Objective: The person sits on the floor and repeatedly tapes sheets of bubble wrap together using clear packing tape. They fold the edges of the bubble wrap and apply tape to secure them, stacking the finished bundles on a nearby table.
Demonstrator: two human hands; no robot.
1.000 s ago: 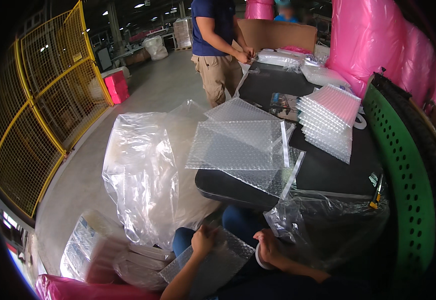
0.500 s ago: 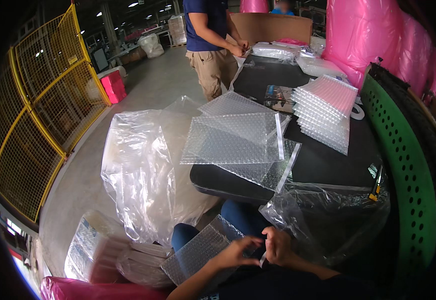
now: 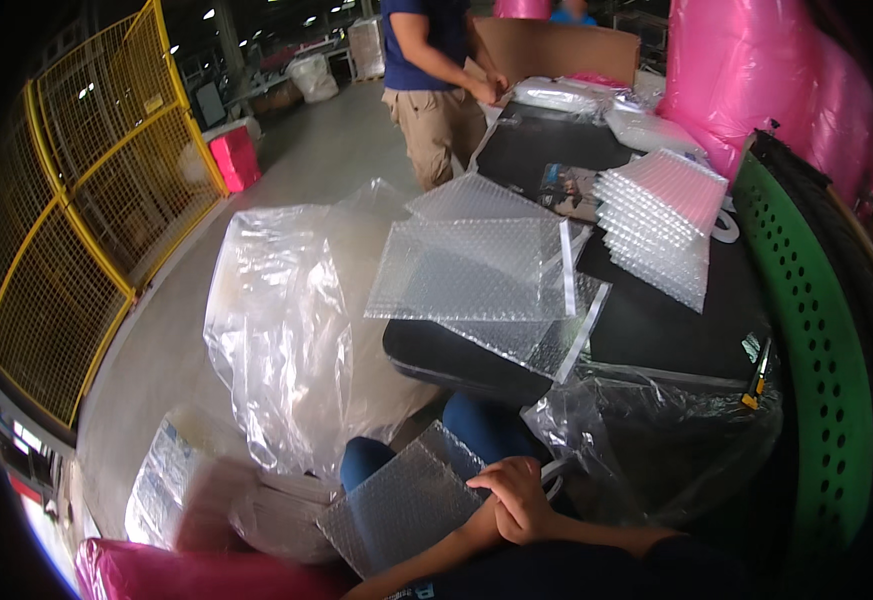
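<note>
A clear bubble-wrap bag [image 3: 396, 510] lies across my lap, over my blue trousers. My left hand [image 3: 478, 528] grips its right edge, and my right hand [image 3: 522, 494] is folded over the left hand at the same edge. Both hands press together at the bag's corner. On the black table [image 3: 656, 320] in front of me several flat bubble bags [image 3: 466, 270] lie spread out and overlapping. A neat stack of more bubble bags [image 3: 656, 215] stands further back on the table.
A large crumpled clear plastic bag [image 3: 276, 330] stands on the floor at my left, and another clear bag [image 3: 656, 440] hangs off the table's near edge. A yellow-handled knife [image 3: 756, 375] lies by a green perforated panel [image 3: 816, 330]. A person [image 3: 436, 70] works at the table's far end. Yellow fencing [image 3: 86, 220] lines the left.
My two hands, apart on the bag a second ago, have come together at its right edge. The bag has shifted slightly on my lap.
</note>
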